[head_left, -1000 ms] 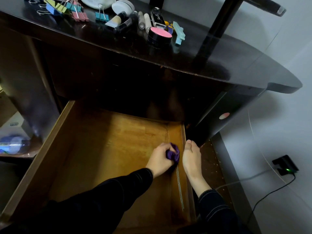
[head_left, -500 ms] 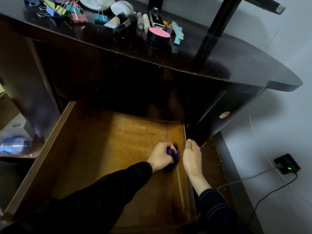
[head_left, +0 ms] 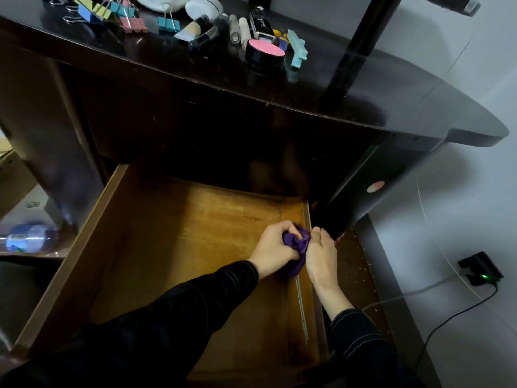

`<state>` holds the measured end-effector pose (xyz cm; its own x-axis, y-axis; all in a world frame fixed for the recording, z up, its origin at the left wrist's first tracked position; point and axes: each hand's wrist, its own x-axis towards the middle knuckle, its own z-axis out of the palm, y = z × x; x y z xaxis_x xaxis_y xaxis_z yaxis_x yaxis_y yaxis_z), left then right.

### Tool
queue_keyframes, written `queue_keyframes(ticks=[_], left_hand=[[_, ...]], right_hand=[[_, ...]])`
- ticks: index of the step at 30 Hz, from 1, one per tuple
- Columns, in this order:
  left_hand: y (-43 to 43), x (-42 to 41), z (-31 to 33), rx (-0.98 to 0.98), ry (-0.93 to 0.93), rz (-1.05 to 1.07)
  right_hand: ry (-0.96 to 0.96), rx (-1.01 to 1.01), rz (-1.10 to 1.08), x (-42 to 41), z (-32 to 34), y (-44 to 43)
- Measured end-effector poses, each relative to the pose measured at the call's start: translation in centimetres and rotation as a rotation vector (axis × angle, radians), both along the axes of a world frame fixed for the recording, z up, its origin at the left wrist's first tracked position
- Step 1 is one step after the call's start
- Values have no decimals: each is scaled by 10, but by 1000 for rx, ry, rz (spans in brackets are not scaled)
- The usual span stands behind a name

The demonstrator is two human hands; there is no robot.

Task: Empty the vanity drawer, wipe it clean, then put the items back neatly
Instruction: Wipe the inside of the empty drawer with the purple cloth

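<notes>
The wooden vanity drawer (head_left: 156, 242) is pulled out and nothing lies in it but my hands and a cloth. My left hand (head_left: 272, 249) grips a bunched purple cloth (head_left: 296, 245) against the drawer's inner right side. My right hand (head_left: 321, 254) rests on the drawer's right wall, fingers curled over its top edge. On the dark vanity top (head_left: 363, 88) lie the items: coloured binder clips (head_left: 112, 12), a makeup brush (head_left: 193, 28), tubes (head_left: 240, 29), a pink-lidded black compact (head_left: 264, 53) and a light blue clip (head_left: 298, 49).
A black post (head_left: 361, 32) rises from the vanity top at the right. A black charger with a green light (head_left: 479, 268) and its cable lie on the floor at the right. A blurred bottle (head_left: 28, 236) sits on a low shelf at the left.
My left hand has shifted the purple cloth slightly along the drawer's right side. My right hand has stayed on the drawer wall.
</notes>
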<state>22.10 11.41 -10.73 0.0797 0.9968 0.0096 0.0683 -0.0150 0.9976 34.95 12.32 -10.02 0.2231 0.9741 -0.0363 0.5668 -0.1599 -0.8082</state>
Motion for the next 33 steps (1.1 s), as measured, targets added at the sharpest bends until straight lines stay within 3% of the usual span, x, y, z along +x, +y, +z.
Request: queue_keyframes(ticks=[7, 13, 18, 23, 28, 30, 33], left_hand=[[-15, -1, -25, -196, 156, -118], [-11, 2, -12, -36, 107, -28], [-19, 1, -21, -192, 184, -130], [-14, 4, -10, -43, 103, -64], [-32, 8, -32, -62, 237, -66], [-24, 2, -23, -129, 163, -99], [-20, 6, -8, -25, 51, -14]], right_hand=[[-12, -5, -1, -1, 2, -1], [13, 1, -2, -1, 1, -1], [0, 3, -1, -2, 3, -2], [21, 7, -4, -1, 2, -1], [10, -14, -8, -3, 4, -1], [16, -6, -10, -3, 4, -2], [24, -17, -11, -1, 3, -2]])
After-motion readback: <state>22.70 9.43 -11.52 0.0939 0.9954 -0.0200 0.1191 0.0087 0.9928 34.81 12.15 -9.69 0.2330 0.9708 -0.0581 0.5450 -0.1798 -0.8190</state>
